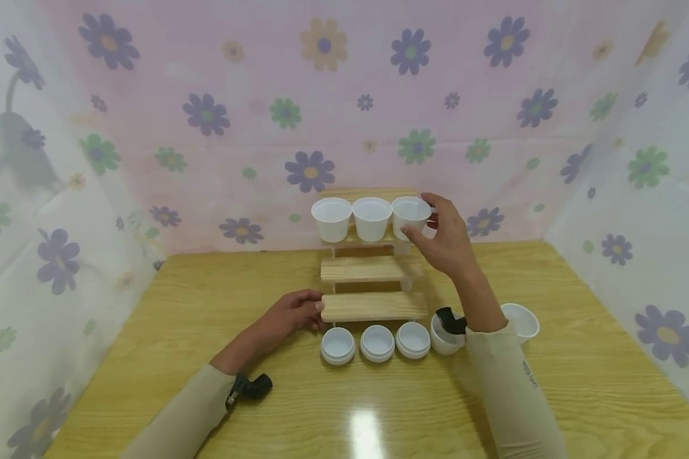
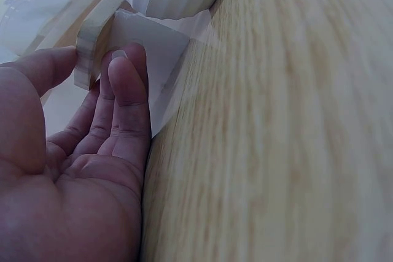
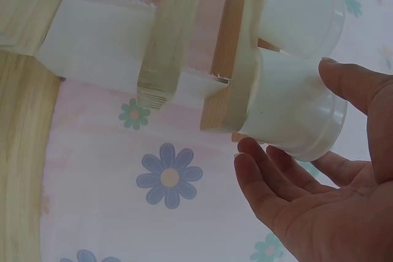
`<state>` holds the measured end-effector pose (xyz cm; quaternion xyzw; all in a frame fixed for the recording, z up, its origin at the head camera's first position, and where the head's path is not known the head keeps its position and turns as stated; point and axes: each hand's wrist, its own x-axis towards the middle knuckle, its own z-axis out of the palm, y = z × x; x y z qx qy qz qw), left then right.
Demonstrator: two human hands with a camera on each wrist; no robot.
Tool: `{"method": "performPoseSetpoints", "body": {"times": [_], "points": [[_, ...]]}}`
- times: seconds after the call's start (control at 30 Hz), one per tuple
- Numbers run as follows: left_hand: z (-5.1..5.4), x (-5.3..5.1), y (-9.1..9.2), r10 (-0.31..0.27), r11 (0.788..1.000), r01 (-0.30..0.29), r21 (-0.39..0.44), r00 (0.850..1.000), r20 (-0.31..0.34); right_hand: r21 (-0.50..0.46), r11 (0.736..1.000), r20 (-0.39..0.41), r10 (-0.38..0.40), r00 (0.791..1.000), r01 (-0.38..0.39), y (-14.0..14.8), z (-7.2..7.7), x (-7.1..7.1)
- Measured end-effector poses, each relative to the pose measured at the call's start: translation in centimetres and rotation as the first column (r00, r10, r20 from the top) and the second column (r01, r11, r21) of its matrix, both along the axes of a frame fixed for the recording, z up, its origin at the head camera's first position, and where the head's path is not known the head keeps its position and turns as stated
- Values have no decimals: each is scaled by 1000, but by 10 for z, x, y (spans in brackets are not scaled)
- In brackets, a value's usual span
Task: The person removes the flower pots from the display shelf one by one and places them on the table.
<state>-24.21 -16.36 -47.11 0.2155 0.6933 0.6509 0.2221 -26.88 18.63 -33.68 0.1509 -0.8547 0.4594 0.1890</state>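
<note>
A tiered wooden stand [image 1: 373,307] with pale step boards stands on the table. My left hand [image 1: 289,315] grips the left end of its lowest board; the left wrist view has the thumb against the board end [image 2: 92,47] and fingers curled beneath it. Three white plastic cups sit in a row on an upper step: a left cup [image 1: 331,223], a middle cup [image 1: 371,223] and a right cup [image 1: 407,211]. My right hand [image 1: 450,242] holds the right cup, thumb on one side, fingers around the other. The right wrist view shows this cup [image 3: 285,99] on the board's end.
Before the stand are three small white ribbed bowls, the leftmost bowl [image 1: 338,344] near my left hand. Two more white containers, a cup [image 1: 444,338] and a bowl [image 1: 521,322], stand right, partly behind my right arm. A flowered cloth [image 1: 252,191] backs the wooden table [image 1: 218,280].
</note>
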Motion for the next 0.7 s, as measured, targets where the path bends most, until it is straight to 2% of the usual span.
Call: {"method": "performPoseSetpoints", "body": {"times": [0.37, 0.7], "points": [[0, 4, -3, 15, 1000, -14, -15, 1000, 22, -13, 1000, 17, -8, 1000, 8, -5, -3, 3], [1, -1, -1, 4, 1000, -4, -15, 1000, 7, -9, 1000, 0, -14, 1000, 14, 0, 5, 3]]}}
